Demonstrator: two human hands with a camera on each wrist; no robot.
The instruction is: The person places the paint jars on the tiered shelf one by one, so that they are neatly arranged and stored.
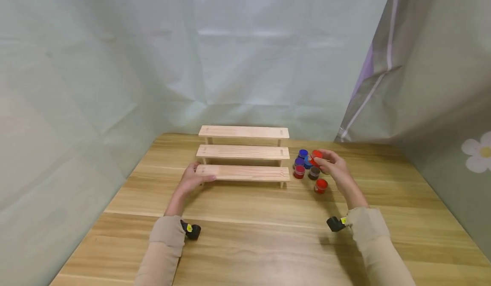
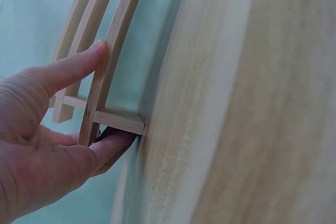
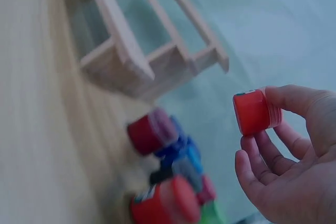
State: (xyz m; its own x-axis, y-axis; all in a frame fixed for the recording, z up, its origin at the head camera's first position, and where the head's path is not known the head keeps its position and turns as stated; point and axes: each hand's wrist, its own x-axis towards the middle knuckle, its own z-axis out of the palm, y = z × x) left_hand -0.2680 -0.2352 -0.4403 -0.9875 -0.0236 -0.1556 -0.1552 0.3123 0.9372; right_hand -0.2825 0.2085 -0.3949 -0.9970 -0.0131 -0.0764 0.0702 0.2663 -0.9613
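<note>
A three-tier wooden display stand (image 1: pixel 242 151) stands on the table. My left hand (image 1: pixel 190 179) grips the left end of its lowest board, the thumb lying along the board and the fingers around the end by the leg (image 2: pixel 119 120). My right hand (image 1: pixel 337 169) pinches a small red paint jar (image 3: pixel 252 111) between thumb and fingertips, held up above the other jars. Below it sit several paint jars: dark red (image 1: pixel 299 172), black (image 1: pixel 314 173), blue (image 1: pixel 303 154), purple-blue (image 1: pixel 299 163) and another red one (image 1: pixel 321 186) nearer me.
The paint jars stand close to the stand's right end. In the right wrist view a green jar (image 3: pixel 212 214) shows at the bottom of the cluster. A pale sheet (image 1: pixel 253 64) hangs behind the wooden table (image 1: pixel 249 243), and a grey curtain (image 1: pixel 433 85) hangs at the right.
</note>
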